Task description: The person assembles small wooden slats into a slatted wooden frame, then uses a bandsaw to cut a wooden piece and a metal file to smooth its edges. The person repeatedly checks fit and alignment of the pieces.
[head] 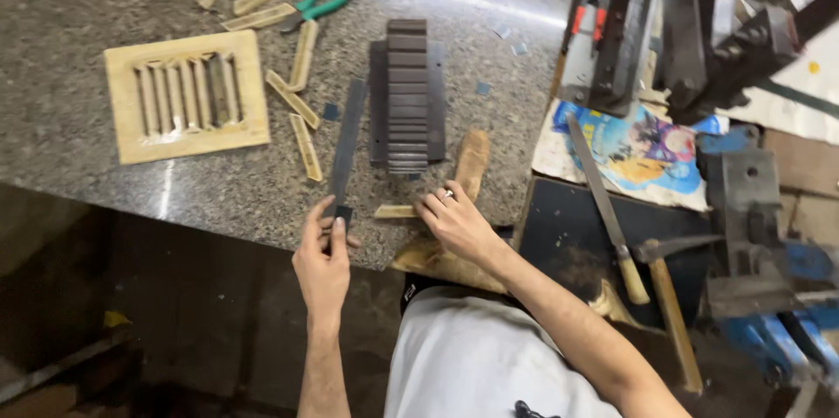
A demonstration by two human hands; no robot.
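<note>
- Seen from above, a person works at a speckled granite counter (105, 182), their two bare forearms reaching up from the bottom of the view.
- Left hand (322, 254): fingers pinched around the near end of a long, flat dark metal strip (348, 140), which lies on the counter and slants away from the person.
- Right hand (456, 221): fingers curled down on a short tan wooden slat (395, 211) at the counter's near edge; a ring shows on one finger.
- Just beyond both hands sits a dark stepped metal block (407, 96), upright in the view, with a tan wooden piece (472, 160) leaning beside its right side.
- Further left lies a square tan wooden vent frame (186, 96) with slats set in its opening.
- Loose tan slats (294, 96) are scattered between the frame and the strip.
- Green-handled pliers (325, 0) rest near the counter's far edge.
- To the right, on a separate dark bench, lie a long metal file (605, 204) with a pale handle and a hammer (669, 291) just beside it.
</note>
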